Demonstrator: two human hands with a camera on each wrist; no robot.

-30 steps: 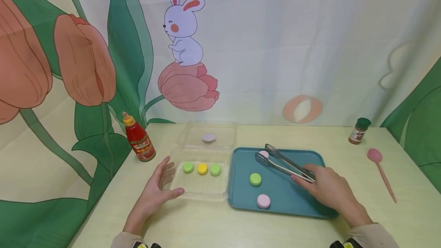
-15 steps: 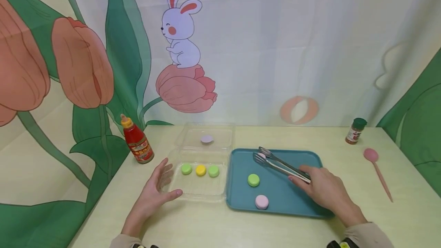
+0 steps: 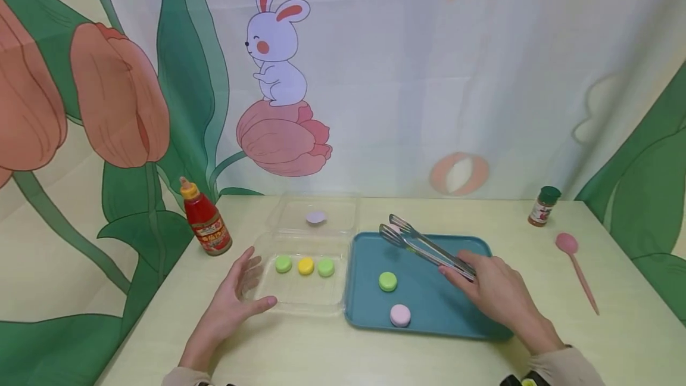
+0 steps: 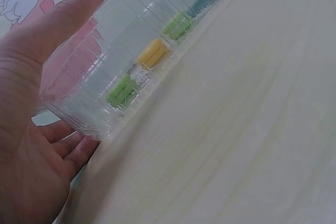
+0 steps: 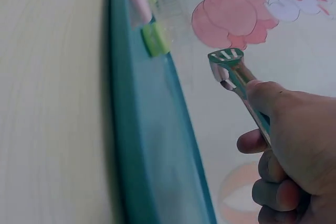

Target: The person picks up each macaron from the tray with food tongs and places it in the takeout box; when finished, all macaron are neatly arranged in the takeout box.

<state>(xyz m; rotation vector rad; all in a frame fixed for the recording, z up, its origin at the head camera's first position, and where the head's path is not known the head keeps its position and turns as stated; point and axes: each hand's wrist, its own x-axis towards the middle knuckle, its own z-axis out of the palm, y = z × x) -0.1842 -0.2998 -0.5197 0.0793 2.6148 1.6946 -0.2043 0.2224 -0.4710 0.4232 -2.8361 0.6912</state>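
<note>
My right hand (image 3: 495,288) grips metal tongs (image 3: 429,249) over the blue tray (image 3: 439,329). A pink macaron (image 3: 395,228) sits between the tong tips; in the right wrist view this macaron (image 5: 219,72) appears raised above the tray. On the tray lie a green macaron (image 3: 387,282) and another pink macaron (image 3: 400,316). To the left, my left hand (image 3: 227,299) is spread at the near left corner of a clear plastic container (image 3: 302,304); whether it touches is unclear. A yellow macaron (image 3: 306,266) lies in the container between two green macarons (image 3: 283,264).
The container's lid (image 3: 343,216) is folded back, with a pale round spot (image 3: 315,217) on it. A red sauce bottle (image 3: 208,222) stands at the back left. A spice jar (image 3: 543,206) and a pink spoon (image 3: 576,270) are at the right. Behind hangs a printed curtain (image 3: 386,76).
The tongs have closed on the far pink macaron and lifted it off the tray. My left hand keeps its place by the container. The head view has shifted slightly.
</note>
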